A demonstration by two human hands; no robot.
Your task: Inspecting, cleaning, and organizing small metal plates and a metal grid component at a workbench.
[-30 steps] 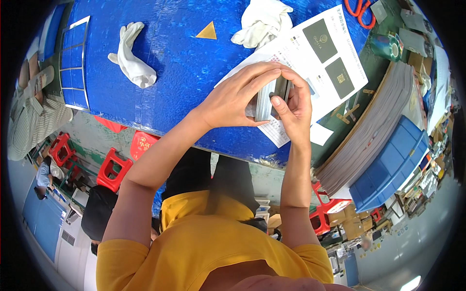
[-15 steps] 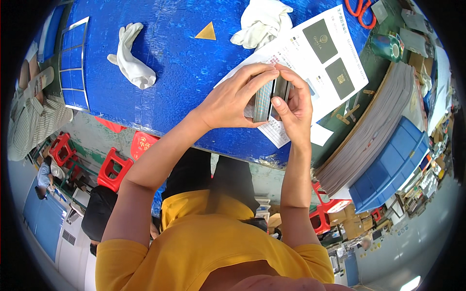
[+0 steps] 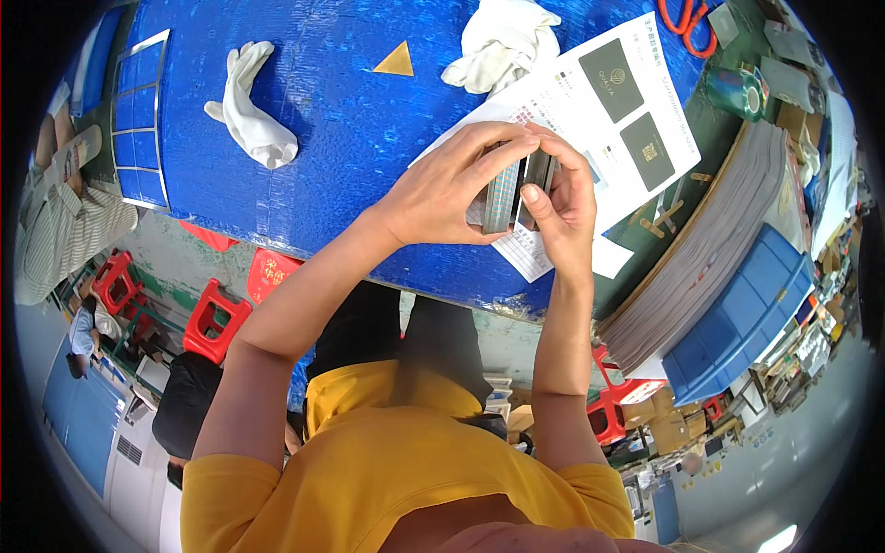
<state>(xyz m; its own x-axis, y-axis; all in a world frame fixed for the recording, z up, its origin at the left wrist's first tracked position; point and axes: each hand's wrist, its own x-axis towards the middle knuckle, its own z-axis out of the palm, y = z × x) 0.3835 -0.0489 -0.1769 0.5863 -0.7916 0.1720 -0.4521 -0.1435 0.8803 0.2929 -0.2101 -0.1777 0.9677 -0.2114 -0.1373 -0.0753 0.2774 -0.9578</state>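
Note:
Above the near edge of the blue table, both of my hands are cupped around a thick stack of cards. My left hand (image 3: 433, 189) grips a left portion of cards (image 3: 501, 198), whose light, patterned edges face up. On the right, my right hand (image 3: 573, 207) is closed around a darker portion of cards (image 3: 537, 173), its thumb bent over the near end. A dark gap parts the two portions. My fingertips meet at the far end and hide part of the stack. Beneath the hands lies a white printed sheet (image 3: 680, 115) picturing two dark cards.
White gloves (image 3: 253, 120) (image 3: 502, 46) and a gold triangle (image 3: 396, 61) lie on the blue table (image 3: 341, 138). A wire rack (image 3: 138, 120) sits left. At right are red scissors (image 3: 687, 28), a tape roll (image 3: 737, 92), stacked sheets (image 3: 710, 249) and a blue bin (image 3: 737, 313).
My hands and the cards have shifted very slightly to the right. The dark gap between the two portions looks a little clearer. The grip is otherwise the same.

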